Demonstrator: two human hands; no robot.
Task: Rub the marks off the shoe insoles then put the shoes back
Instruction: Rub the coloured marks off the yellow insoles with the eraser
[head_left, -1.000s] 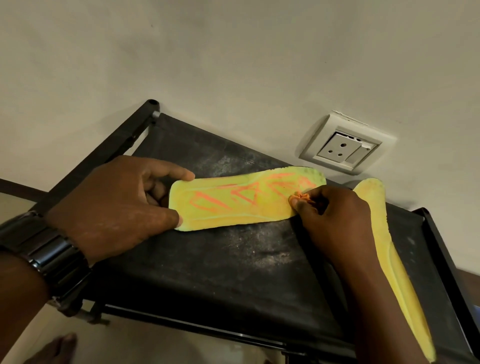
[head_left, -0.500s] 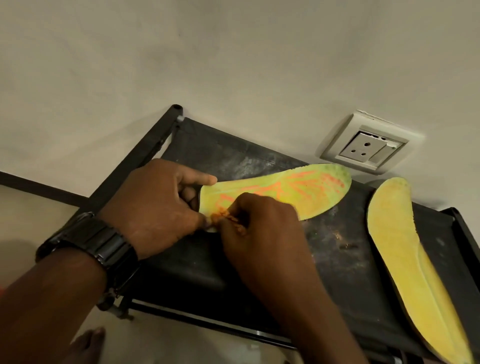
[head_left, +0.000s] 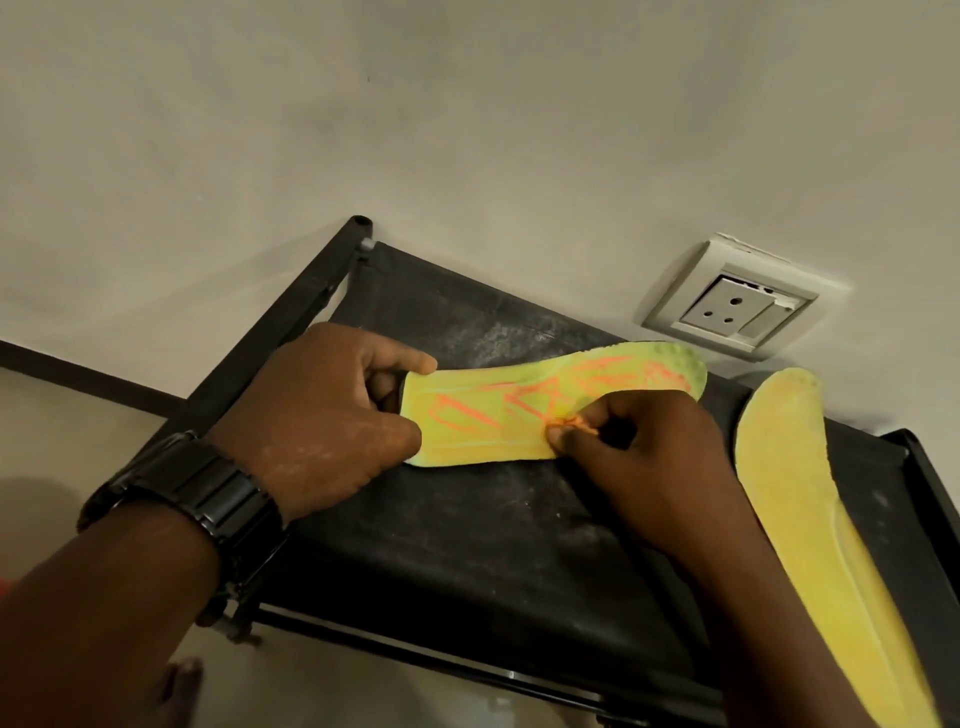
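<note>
A yellow insole (head_left: 483, 415) with orange marks lies flat on the black fabric shelf (head_left: 493, 545). My left hand (head_left: 322, 421) pins its heel end, thumb and forefinger on either side. My right hand (head_left: 644, 457) pinches a small orange-stained wad (head_left: 569, 425) and presses it on the middle of the insole. A second yellow insole (head_left: 810, 519), without visible marks, lies lengthwise at the shelf's right side.
The shelf's black metal frame (head_left: 291, 332) runs along its left edge and a rail (head_left: 467, 670) along the front. A white wall socket (head_left: 727, 306) sits on the pale wall just behind. A bare foot (head_left: 182, 686) shows on the floor below left.
My right hand swept from the insole's toe end to its heel end, and now has come back to the middle. The left hand keeps holding the heel end.
</note>
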